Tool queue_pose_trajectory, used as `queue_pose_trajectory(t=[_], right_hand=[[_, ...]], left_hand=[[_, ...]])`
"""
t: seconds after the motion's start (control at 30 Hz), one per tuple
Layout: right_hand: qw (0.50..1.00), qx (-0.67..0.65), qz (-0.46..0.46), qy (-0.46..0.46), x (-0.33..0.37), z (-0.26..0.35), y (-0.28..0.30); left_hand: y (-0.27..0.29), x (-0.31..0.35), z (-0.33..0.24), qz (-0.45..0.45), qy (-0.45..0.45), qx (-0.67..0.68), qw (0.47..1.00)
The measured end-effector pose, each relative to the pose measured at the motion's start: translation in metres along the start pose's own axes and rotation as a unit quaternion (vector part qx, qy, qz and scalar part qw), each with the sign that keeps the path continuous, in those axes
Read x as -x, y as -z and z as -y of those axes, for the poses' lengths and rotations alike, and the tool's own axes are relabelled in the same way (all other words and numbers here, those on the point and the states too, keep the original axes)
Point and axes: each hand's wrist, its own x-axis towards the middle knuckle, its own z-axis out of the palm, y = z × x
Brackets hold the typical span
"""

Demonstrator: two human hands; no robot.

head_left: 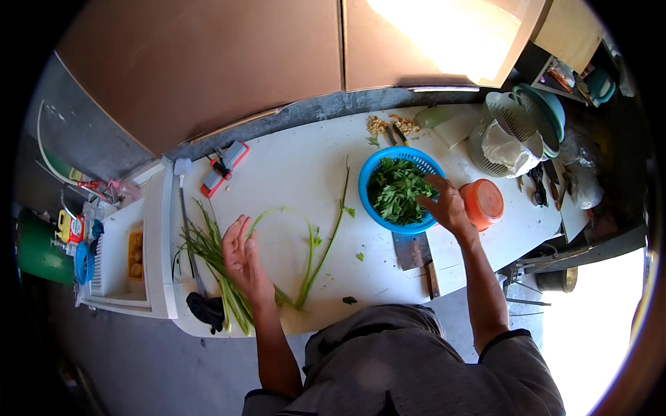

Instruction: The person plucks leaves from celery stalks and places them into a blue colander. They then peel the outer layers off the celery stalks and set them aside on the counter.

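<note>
Here the left hand (243,253) lies open, grip wide and empty, on the green stalks (215,267) at the near left of the bench (291,166), steadying them; the right hand (444,204), fingers loosely curled, dips into the blue basket (366,182) of leaves to the right; whether it holds any I cannot tell.

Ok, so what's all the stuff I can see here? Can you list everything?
basket: one, blue, on the counter by the right hand, filled with leaves
leaves: a heap, green, inside the basket
long stalks: a bunch, green, on the counter beside the left hand
bent stems: two, green, mid-counter
bowl: one, orange, just right of the basket
cleaver: one, grey blade, below the basket
peeler-like tool: one, red and grey, far side of the counter
colander: one, pale, far right
counter: one, white
left hand: open, flat, beside the stalks
right hand: fingers reaching into the basket's leaves
</note>
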Motion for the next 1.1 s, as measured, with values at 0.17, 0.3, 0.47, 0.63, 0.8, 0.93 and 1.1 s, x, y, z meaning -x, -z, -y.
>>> queue_pose_trajectory(t=[0.17,0.3,0.47,0.63,0.8,0.93,1.1], right_hand=[[0.992,-0.099,0.017,-0.077,0.040,0.005,-0.004],[0.975,-0.174,0.055,-0.130,0.083,0.017,-0.022],[0.963,-0.219,0.138,-0.080,0.114,0.039,-0.057],[0.938,-0.240,0.235,-0.090,0.113,0.082,-0.071],[0.871,-0.321,0.362,-0.089,0.105,0.134,-0.076],[0.807,-0.380,0.442,-0.094,0.098,0.166,-0.083],[0.815,-0.329,0.472,-0.072,0.103,0.186,-0.091]], left_hand=[[0.064,0.035,0.086,0.081,0.150,-0.312,0.935],[0.075,0.095,0.105,0.277,0.135,-0.493,0.814],[0.077,0.132,0.124,0.264,0.137,-0.540,0.787],[0.080,0.132,0.141,0.239,0.195,-0.387,0.869],[0.048,0.100,0.076,0.129,0.414,0.094,0.896],[0.040,0.097,0.060,0.088,0.371,0.216,0.899],[0.023,0.107,0.044,0.082,0.314,0.168,0.931]])
